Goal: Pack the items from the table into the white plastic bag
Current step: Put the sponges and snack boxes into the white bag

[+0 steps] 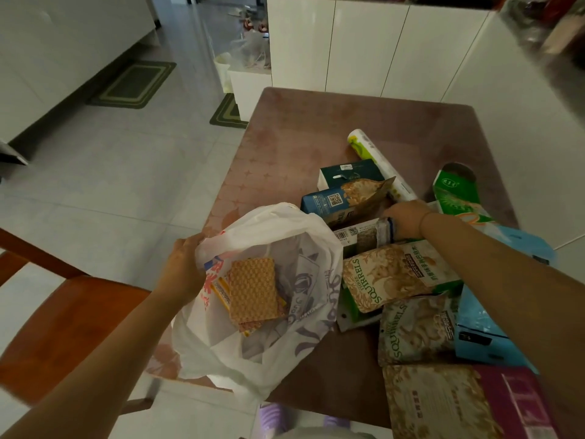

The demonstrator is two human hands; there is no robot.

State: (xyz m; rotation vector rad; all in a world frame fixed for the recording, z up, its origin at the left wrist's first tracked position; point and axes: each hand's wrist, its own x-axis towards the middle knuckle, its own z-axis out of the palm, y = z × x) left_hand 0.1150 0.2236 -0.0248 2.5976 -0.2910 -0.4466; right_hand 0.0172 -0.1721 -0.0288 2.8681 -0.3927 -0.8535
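A white plastic bag (253,359) hangs open at the table's left front edge. My left hand (185,267) grips its left rim. Inside lie a waffle-patterned orange packet (253,289) and some other packs. My right hand (406,217) reaches over the pile and closes on a small dark packet with a barcode label (364,237). Around it lie two Squirrels nut pouches (392,275) (418,331), a blue carton (326,202), a dark green box (348,172), a white roll (376,160) and a green box (456,194).
The brown table (316,128) has bare room at its far half. A wooden chair (63,321) stands left of the bag. Light blue boxes (484,331), a tan pouch (437,403) and a purple box (522,403) crowd the right front. White cabinets (364,42) stand behind.
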